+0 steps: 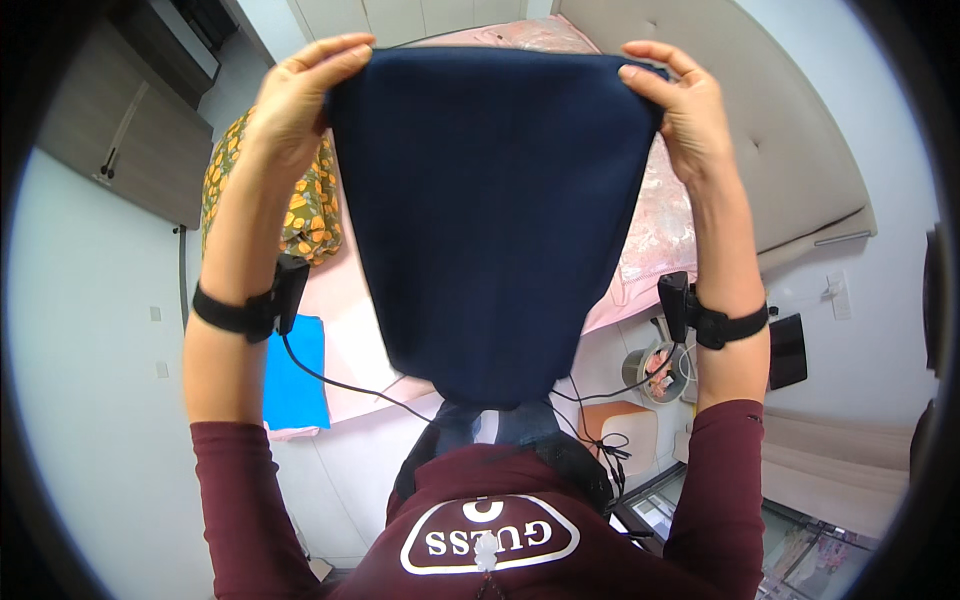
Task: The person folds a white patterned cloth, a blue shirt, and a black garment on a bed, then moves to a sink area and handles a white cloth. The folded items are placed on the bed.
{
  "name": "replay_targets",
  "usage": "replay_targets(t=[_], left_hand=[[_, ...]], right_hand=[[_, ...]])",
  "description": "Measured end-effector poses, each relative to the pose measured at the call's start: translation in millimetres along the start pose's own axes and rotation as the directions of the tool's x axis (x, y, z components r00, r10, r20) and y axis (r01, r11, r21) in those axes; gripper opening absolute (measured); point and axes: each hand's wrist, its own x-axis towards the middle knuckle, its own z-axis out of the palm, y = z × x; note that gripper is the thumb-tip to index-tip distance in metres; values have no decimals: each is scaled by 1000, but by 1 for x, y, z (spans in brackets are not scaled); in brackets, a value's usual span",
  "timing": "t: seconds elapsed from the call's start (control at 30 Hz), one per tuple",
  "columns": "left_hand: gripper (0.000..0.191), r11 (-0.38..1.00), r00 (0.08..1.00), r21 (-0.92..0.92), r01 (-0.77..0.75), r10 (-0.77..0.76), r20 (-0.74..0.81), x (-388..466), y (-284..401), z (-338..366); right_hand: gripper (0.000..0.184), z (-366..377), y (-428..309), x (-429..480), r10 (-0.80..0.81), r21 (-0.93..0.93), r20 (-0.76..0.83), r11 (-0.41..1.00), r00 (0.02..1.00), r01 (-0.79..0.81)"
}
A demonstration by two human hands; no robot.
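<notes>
A dark navy cloth hangs stretched in front of me, held up by its two top corners. My left hand pinches the upper left corner between thumb and fingers. At the upper right corner, my right hand grips the fabric in the same way. The cloth narrows in view towards its lower edge, which hangs in front of my legs. It hides much of the bed behind it. What kind of garment or textile it is, I cannot tell.
A bright blue folded cloth lies at the bed's near left. Behind my left forearm is a yellow-flowered bundle. To the right stand a bin and an orange-and-white stool. Black cables run from both forearm straps.
</notes>
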Motion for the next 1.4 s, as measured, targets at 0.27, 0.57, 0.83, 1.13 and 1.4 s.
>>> replay_targets(t=[0.27, 0.57, 0.83, 1.13, 1.4], left_hand=[[17, 896, 924, 227, 382, -362, -124, 77, -153, 72], [23, 824, 846, 226, 520, -533, -5, 41, -231, 86], [15, 886, 895, 271, 376, -423, 144, 59, -169, 74], [18, 758, 780, 191, 623, -619, -89, 169, -194, 100], [26, 864, 889, 219, 452, -418, -186, 124, -303, 96]], right_hand=[[28, -54, 171, 58, 439, -62, -100, 893, 893, -446], [40, -87, 229, 1, 694, 131, 7, 713, 720, -689], [37, -99, 177, 18, 540, 245, 211, 778, 815, -579], [36, -71, 253, 132, 647, 290, -85, 743, 757, -603], [35, -67, 346, 70, 486, 90, -208, 874, 849, -478]])
